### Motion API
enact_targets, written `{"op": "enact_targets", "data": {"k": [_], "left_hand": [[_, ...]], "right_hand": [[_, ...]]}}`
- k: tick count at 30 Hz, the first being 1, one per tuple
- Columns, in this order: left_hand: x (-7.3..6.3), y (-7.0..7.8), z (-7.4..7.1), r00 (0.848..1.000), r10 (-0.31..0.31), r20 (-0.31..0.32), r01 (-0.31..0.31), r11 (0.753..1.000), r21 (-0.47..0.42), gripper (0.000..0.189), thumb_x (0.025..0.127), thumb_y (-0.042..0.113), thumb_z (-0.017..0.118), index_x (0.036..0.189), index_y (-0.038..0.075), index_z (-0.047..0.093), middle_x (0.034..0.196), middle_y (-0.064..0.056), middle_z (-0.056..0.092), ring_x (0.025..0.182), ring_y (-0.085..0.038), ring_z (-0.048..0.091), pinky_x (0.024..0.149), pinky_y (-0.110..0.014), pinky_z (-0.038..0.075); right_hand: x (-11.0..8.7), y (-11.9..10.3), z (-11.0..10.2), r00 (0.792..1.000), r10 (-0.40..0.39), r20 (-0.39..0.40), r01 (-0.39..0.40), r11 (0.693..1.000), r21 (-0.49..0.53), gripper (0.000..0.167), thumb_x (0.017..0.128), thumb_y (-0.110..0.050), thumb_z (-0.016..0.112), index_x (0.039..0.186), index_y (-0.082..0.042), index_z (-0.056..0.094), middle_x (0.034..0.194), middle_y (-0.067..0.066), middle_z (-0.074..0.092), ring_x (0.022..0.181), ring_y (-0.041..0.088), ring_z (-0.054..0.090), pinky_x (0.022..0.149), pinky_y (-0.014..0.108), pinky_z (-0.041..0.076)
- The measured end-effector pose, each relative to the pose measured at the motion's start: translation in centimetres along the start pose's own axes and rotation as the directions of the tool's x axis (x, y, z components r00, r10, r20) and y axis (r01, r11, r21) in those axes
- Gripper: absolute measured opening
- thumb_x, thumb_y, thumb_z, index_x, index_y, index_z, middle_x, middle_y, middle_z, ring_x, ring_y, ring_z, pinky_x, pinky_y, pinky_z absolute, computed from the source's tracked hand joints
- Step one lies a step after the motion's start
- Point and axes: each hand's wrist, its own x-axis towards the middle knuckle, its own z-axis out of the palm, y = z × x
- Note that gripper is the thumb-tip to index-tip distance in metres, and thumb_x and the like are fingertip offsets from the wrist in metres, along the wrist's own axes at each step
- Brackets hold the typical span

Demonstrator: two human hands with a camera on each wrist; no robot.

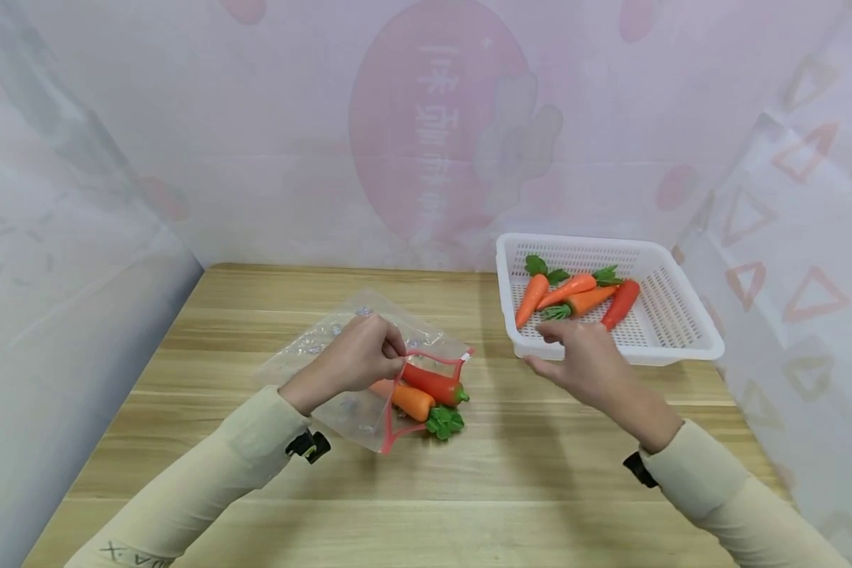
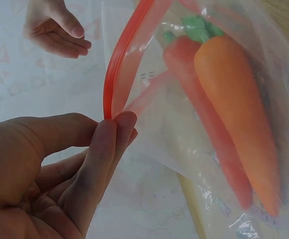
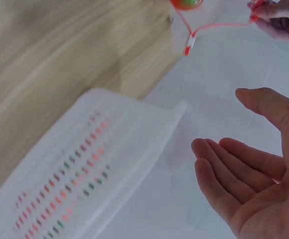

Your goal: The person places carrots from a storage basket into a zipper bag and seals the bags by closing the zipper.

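My left hand (image 1: 365, 353) pinches the red zip edge (image 2: 118, 74) of a clear zip bag (image 1: 351, 410), holding its mouth apart. Inside lie a carrot (image 2: 236, 104) with green leaves and a red chili pepper (image 1: 433, 384), side by side, their tops at the opening. Over the front rim of a white slotted basket (image 1: 681, 353) hovers my right hand (image 1: 585, 359), thumb and fingers spread apart with nothing between them. The right wrist view shows the same hand beside the basket's wall (image 3: 84, 149).
Several carrots (image 1: 532, 298) with green tops and another red chili pepper (image 1: 621, 304) lie in the basket. All stands on a wooden table (image 1: 468, 481), with pale printed sheets (image 1: 270, 142) hung behind and at both sides. A white slider (image 1: 467, 355) sits at the bag's far corner.
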Motion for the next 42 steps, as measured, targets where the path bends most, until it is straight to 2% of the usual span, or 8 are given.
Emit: {"op": "enact_targets", "data": {"k": [9, 15, 17, 21, 25, 28, 33, 42], "left_hand": [[0.0, 0.2, 0.0, 1.000, -0.005, 0.001, 0.005, 1.000, 0.002, 0.009, 0.089, 0.001, 0.071, 0.091, 0.001, 0.080, 0.081, -0.004, 0.078, 0.069, -0.009, 0.069, 0.068, -0.027, 0.059], [-0.1, 0.1, 0.1, 1.000, -0.012, -0.003, 0.012, 1.000, 0.000, 0.009, 0.088, 0.000, 0.072, 0.091, 0.002, 0.080, 0.080, -0.003, 0.077, 0.068, -0.009, 0.068, 0.067, -0.027, 0.058], [0.0, 0.1, 0.1, 1.000, -0.012, -0.004, 0.012, 1.000, 0.000, 0.009, 0.088, 0.000, 0.072, 0.091, 0.001, 0.080, 0.080, -0.003, 0.077, 0.068, -0.009, 0.067, 0.067, -0.027, 0.057], [0.0, 0.0, 0.1, 1.000, -0.012, -0.007, 0.012, 1.000, -0.001, 0.009, 0.088, 0.000, 0.072, 0.091, 0.002, 0.080, 0.080, -0.003, 0.077, 0.067, -0.009, 0.067, 0.067, -0.027, 0.058], [0.0, -0.1, 0.1, 1.000, -0.009, -0.007, 0.009, 1.000, -0.006, 0.009, 0.089, -0.001, 0.072, 0.091, 0.001, 0.080, 0.080, -0.003, 0.078, 0.067, -0.009, 0.068, 0.067, -0.027, 0.058], [0.0, -0.3, 0.2, 1.000, -0.010, -0.008, 0.010, 1.000, -0.009, 0.010, 0.088, -0.002, 0.071, 0.091, 0.000, 0.080, 0.079, -0.003, 0.078, 0.068, -0.008, 0.069, 0.066, -0.026, 0.058], [0.2, -0.3, 0.3, 1.000, -0.027, -0.008, 0.027, 1.000, -0.002, 0.009, 0.088, -0.002, 0.071, 0.090, -0.001, 0.080, 0.077, -0.003, 0.078, 0.068, -0.008, 0.069, 0.065, -0.025, 0.057], [0.2, 0.2, 0.6, 1.000, -0.022, -0.015, 0.022, 1.000, 0.006, 0.011, 0.087, -0.002, 0.070, 0.089, 0.001, 0.081, 0.078, -0.002, 0.077, 0.067, -0.008, 0.067, 0.066, -0.025, 0.057]], "right_hand": [[1.6, 2.8, -4.4, 0.998, 0.052, 0.034, -0.049, 0.996, -0.069, 0.016, 0.086, -0.017, 0.085, 0.089, -0.005, 0.075, 0.094, 0.018, 0.081, 0.080, 0.031, 0.077, 0.070, 0.046, 0.060], [3.0, 5.0, -6.2, 0.982, 0.159, 0.098, -0.151, 0.985, -0.083, 0.025, 0.091, -0.019, 0.082, 0.100, 0.003, 0.077, 0.094, 0.022, 0.079, 0.065, 0.021, 0.070, 0.062, 0.038, 0.055], [3.4, 5.8, -6.6, 0.977, 0.178, 0.114, -0.170, 0.982, -0.084, 0.022, 0.092, -0.018, 0.081, 0.092, 0.003, 0.075, 0.087, 0.021, 0.077, 0.062, 0.021, 0.066, 0.063, 0.040, 0.055], [4.6, 7.4, -7.1, 0.977, 0.184, 0.110, -0.170, 0.978, -0.121, 0.025, 0.090, -0.016, 0.082, 0.090, 0.007, 0.072, 0.088, 0.025, 0.075, 0.073, 0.035, 0.069, 0.077, 0.054, 0.055], [6.1, 8.8, -7.3, 0.971, 0.208, 0.120, -0.185, 0.966, -0.178, 0.027, 0.089, -0.017, 0.081, 0.087, 0.007, 0.070, 0.080, 0.021, 0.070, 0.074, 0.034, 0.062, 0.074, 0.051, 0.050], [7.4, 9.6, -7.3, 0.952, 0.261, 0.162, -0.225, 0.951, -0.210, 0.031, 0.090, -0.021, 0.080, 0.093, 0.009, 0.070, 0.087, 0.025, 0.071, 0.079, 0.037, 0.061, 0.073, 0.050, 0.049], [9.3, 10.6, -6.7, 0.914, 0.321, 0.246, -0.266, 0.936, -0.231, 0.047, 0.092, -0.022, 0.079, 0.121, 0.013, 0.068, 0.121, 0.036, 0.069, 0.107, 0.050, 0.064, 0.094, 0.065, 0.053], [11.6, 13.4, -5.3, 0.846, 0.216, 0.488, -0.101, 0.963, -0.250, 0.037, 0.087, -0.010, 0.086, 0.120, 0.002, 0.075, 0.114, 0.021, 0.074, 0.102, 0.037, 0.064, 0.093, 0.058, 0.059]]}}
